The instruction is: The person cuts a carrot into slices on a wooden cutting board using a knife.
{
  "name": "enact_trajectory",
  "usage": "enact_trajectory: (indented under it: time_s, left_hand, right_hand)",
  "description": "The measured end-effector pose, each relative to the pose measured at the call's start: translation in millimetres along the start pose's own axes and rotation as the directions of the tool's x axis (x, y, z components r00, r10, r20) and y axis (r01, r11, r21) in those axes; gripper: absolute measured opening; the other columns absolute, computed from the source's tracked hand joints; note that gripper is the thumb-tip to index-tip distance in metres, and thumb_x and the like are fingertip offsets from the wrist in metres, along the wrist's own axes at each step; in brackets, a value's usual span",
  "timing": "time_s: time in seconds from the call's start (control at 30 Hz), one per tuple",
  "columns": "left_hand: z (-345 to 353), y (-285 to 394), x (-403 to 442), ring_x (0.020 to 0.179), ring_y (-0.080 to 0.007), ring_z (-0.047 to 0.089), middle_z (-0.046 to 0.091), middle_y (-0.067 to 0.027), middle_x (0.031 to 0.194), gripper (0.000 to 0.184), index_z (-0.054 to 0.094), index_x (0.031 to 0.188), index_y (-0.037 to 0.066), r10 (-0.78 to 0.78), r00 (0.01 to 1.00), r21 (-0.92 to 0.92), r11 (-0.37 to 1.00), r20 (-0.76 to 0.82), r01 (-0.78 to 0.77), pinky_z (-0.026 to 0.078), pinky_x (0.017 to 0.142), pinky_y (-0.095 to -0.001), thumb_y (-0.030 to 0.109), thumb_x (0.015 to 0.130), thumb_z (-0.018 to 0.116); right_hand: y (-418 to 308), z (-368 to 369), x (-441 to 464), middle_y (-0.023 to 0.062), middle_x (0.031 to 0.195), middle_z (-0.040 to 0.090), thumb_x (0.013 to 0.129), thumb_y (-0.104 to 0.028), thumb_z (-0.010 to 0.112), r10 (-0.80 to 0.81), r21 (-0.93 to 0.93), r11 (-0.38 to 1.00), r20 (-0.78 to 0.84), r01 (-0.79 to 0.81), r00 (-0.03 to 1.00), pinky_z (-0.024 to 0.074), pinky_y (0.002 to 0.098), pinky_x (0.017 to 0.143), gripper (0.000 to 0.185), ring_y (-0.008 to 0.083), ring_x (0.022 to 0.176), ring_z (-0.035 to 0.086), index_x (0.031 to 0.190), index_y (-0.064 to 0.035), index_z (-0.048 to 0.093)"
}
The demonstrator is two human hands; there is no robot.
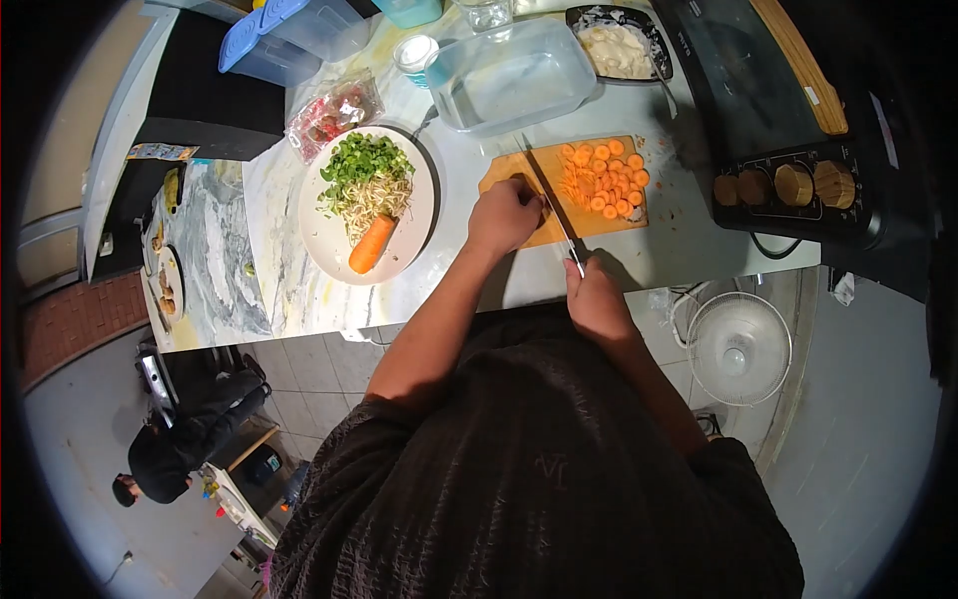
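Watching the head view from afar, I see the right hand (pixel 598 299) with fingers clamped on the knife (pixel 552 198), its blade over the board (pixel 499 179) beside the carrot slices (pixel 601 182). The left hand (pixel 504 216) curls its fingers over the board; I cannot tell whether they grip anything. On the counter (pixel 274 240), the plate (pixel 321 236) holds a carrot (pixel 372 245), sprouts (pixel 375 201) and greens (pixel 362 165).

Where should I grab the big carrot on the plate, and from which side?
The carrot is probably best gripped around its middle, from above, across its width: it lies slanted and uncovered on the plate, far end beside the sprouts.
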State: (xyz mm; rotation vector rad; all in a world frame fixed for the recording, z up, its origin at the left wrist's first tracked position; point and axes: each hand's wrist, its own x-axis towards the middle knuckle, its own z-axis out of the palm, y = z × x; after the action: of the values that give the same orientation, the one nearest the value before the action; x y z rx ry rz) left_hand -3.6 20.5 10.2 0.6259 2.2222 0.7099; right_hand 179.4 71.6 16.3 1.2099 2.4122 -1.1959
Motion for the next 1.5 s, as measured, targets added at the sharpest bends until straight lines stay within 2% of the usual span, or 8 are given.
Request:
enact_trajectory:
  time_s: [0.5, 0.57, 0.6, 0.67, 0.77, 1.3, 1.37, 1.5]
  left_hand:
    - [2, -6, 7, 0.081, -0.0330, 0.069, 0.071, -0.0181, 0.083, 0.030, 0.071, 0.093, 0.004, -0.011, 1.000, -0.034, 0.999, 0.027, 0.012, 0.053, 0.076, -0.0405, 0.033, 0.084, 0.066]
    - [3, -9, 6, 0.057, -0.0156, 0.061, 0.067, -0.0101, 0.067, 0.029, 0.069, 0.085, -0.003, 0.037, 0.999, -0.100, 0.994, -0.012, -0.038, 0.048, 0.058, -0.0306, 0.025, 0.086, 0.067]
    - [4, -12, 7, 0.057, -0.0156, 0.061, 0.067, -0.0101, 0.067, 0.029, 0.069, 0.085, -0.003, 0.038, 0.999, -0.099, 0.994, -0.010, -0.039, 0.048, 0.058, -0.0306, 0.025, 0.086, 0.067]
    - [5, -17, 12, 0.076, -0.0315, 0.069, 0.070, -0.0183, 0.079, 0.032, 0.071, 0.088, 0.001, 0.019, 0.999, -0.154, 0.988, 0.044, -0.012, 0.052, 0.072, -0.0392, 0.032, 0.084, 0.066]
    - [0, -12, 9, 0.076, -0.0323, 0.069, 0.070, -0.0191, 0.080, 0.033, 0.071, 0.087, 0.000, 0.003, 0.996, -0.154, 0.988, 0.093, 0.011, 0.052, 0.072, -0.0396, 0.032, 0.084, 0.066]
    - [1, -11, 8, 0.065, -0.0246, 0.067, 0.068, -0.0122, 0.068, 0.026, 0.070, 0.085, 0.001, 0.022, 0.998, -0.174, 0.985, 0.058, -0.011, 0.051, 0.065, -0.0358, 0.026, 0.082, 0.064]
    - [0, -6, 5, 0.059, -0.0154, 0.063, 0.066, -0.0096, 0.067, 0.024, 0.068, 0.085, -0.005, 0.038, 0.999, -0.159, 0.987, 0.032, -0.032, 0.049, 0.059, -0.0294, 0.020, 0.086, 0.065]
    - [-1, -5, 4, 0.060, -0.0179, 0.065, 0.068, -0.0113, 0.068, 0.026, 0.069, 0.085, -0.003, 0.070, 0.998, -0.080, 0.994, 0.000, -0.070, 0.050, 0.061, -0.0314, 0.022, 0.085, 0.065]
  right_hand:
    - [17, -6, -7, 0.0333, 0.089, 0.062, 0.101, -0.038, 0.045, 0.062, 0.062, 0.996, -0.055, -0.058, 0.997, 0.0465, 0.0543, 0.077, 0.043, 0.0517, 0.091, 0.059, 0.099, 0.0042, 0.053]
    - [13, -8, -8, 0.0329, 0.089, 0.062, 0.101, -0.038, 0.045, 0.062, 0.060, 0.996, -0.056, -0.059, 0.997, 0.0465, 0.0540, 0.077, 0.043, 0.0516, 0.091, 0.059, 0.098, 0.0042, 0.053]
    - [11, -9, -8, 0.0326, 0.089, 0.062, 0.101, -0.038, 0.045, 0.063, 0.054, 0.997, -0.057, -0.060, 0.996, 0.0466, 0.0538, 0.076, 0.043, 0.0515, 0.091, 0.059, 0.097, 0.0041, 0.054]
    - [11, -10, -9, 0.0328, 0.091, 0.062, 0.101, -0.040, 0.044, 0.053, 0.064, 0.997, -0.049, -0.050, 0.997, 0.0469, 0.0548, 0.079, 0.045, 0.0518, 0.092, 0.059, 0.099, 0.0035, 0.053]
    - [7, -12, -10, 0.0332, 0.093, 0.063, 0.100, -0.043, 0.044, 0.049, 0.075, 0.996, -0.036, -0.046, 0.998, 0.0474, 0.0556, 0.081, 0.047, 0.0521, 0.093, 0.059, 0.100, 0.0031, 0.053]
    - [0, -10, -12, 0.0333, 0.093, 0.061, 0.101, -0.040, 0.043, 0.029, 0.112, 0.993, -0.010, -0.027, 1.000, 0.0456, 0.0540, 0.080, 0.046, 0.0516, 0.095, 0.057, 0.098, 0.0050, 0.054]
    - [0, -8, -12, 0.0336, 0.092, 0.061, 0.101, -0.040, 0.043, 0.027, 0.110, 0.994, -0.015, -0.026, 1.000, 0.0457, 0.0541, 0.080, 0.046, 0.0519, 0.095, 0.057, 0.098, 0.0051, 0.054]
    - [-1, -4, -13, 0.0343, 0.091, 0.061, 0.102, -0.039, 0.043, 0.025, 0.104, 0.994, -0.032, -0.022, 0.999, 0.0460, 0.0546, 0.079, 0.047, 0.0529, 0.094, 0.057, 0.097, 0.0059, 0.054]
